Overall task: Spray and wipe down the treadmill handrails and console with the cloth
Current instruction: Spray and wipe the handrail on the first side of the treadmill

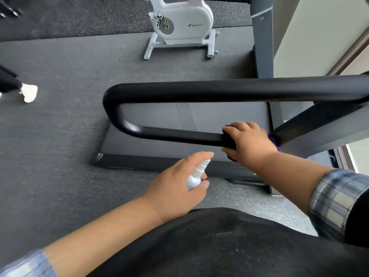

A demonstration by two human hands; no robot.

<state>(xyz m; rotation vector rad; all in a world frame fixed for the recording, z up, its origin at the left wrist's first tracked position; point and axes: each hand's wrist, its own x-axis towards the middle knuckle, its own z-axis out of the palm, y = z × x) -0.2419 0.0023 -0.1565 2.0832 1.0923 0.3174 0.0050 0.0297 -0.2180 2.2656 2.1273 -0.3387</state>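
Right hand (pixel 248 139) curls around the purple cloth (pixel 274 140) on the lower handrail (pixel 179 135), left hand (pixel 177 184) grips the spray bottle (pixel 196 175); the bunched cloth may slip off, leaving sections unwiped.

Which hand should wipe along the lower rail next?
Right. The right hand already wraps the purple cloth around the lower handrail; the left hand holds the spray bottle.
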